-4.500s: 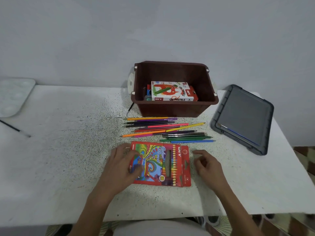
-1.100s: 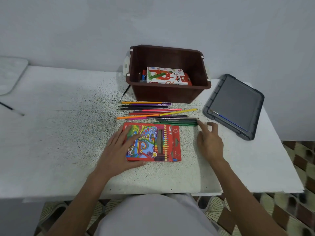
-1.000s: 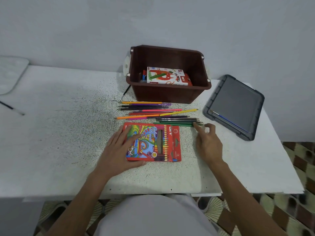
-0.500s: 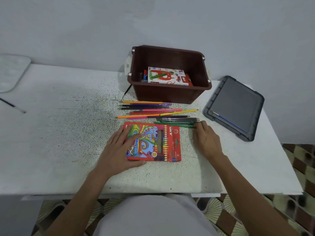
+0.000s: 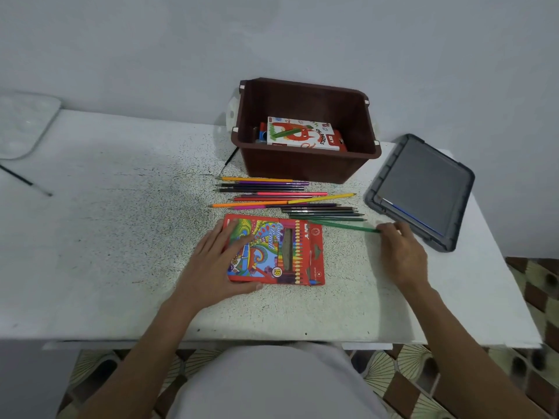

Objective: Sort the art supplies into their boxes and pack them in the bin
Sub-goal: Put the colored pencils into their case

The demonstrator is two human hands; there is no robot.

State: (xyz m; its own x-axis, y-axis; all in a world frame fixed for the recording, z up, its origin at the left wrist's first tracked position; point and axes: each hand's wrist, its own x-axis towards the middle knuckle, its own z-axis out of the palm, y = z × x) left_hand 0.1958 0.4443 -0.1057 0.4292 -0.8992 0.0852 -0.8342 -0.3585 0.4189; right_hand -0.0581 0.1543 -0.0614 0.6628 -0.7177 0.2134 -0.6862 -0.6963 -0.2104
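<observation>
- Coloured pencils (image 5: 281, 198) are lying loose in a rough row on the white speckled table (image 5: 115, 237), between the brown bin (image 5: 305, 164) and the red pencil box (image 5: 276, 251).
- One green pencil (image 5: 344, 226) is angling away from the row, its right end meeting the fingertips of the right hand (image 5: 402, 255); the fingers are curling around that end, pinching it.
- The left hand (image 5: 216, 264) is lying flat and spread on the left part of the pencil box, pressing it to the table without gripping anything.
- The pencil box is lying face up near the front edge of the table, just in front of the loose pencils.
- The bin is standing at the back of the table near the wall, and an oil pastels box (image 5: 302, 134) is lying inside it with a few small items beside it that are too small to identify.
- A grey lid (image 5: 423, 189) is resting to the right of the bin, with a thin blue-handled stick lying on it.
- A white palette (image 5: 24, 125) is sitting at the far left edge, and a thin dark brush (image 5: 25, 182) is lying in front of it.
- Another dark brush (image 5: 230, 158) is lying just beside the bin's left front corner.
</observation>
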